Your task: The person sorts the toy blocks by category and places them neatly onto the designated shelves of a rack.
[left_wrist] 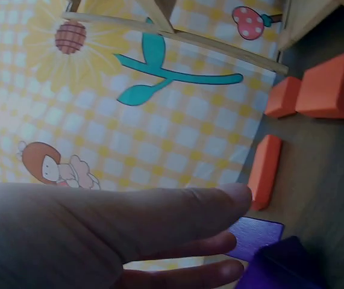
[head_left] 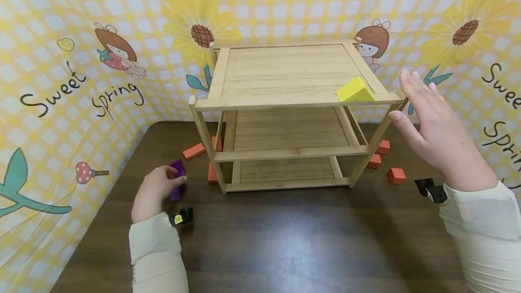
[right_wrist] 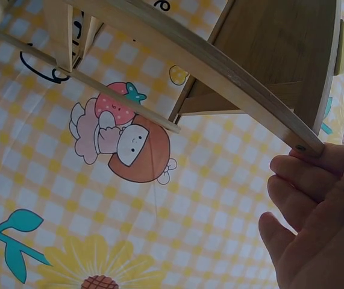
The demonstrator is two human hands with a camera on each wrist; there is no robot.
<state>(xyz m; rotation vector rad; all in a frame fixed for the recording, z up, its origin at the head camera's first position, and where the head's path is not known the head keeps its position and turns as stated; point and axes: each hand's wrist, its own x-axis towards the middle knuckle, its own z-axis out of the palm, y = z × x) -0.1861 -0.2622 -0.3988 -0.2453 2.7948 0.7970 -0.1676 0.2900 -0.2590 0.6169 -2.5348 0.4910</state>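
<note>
At the left of the table, my left hand (head_left: 156,191) reaches over purple blocks (head_left: 177,193). In the left wrist view its thumb and fingers are extended, with the fingertips beside a purple block (left_wrist: 259,236); whether they touch it is unclear. My right hand (head_left: 441,130) is raised with straight fingers at the front right corner of a wooden three-tier rack (head_left: 285,103). In the right wrist view its fingertips lie against the corner of the rack's frame (right_wrist: 301,141). A yellow wedge-shaped block (head_left: 355,90) rests on the top shelf near its front right corner.
Orange blocks lie left of the rack, including a long orange block (head_left: 193,151). Several more stand to its right, among them an orange cube (head_left: 396,176). A checked, printed cloth (head_left: 268,8) encloses the back and sides of the dark table (head_left: 277,243).
</note>
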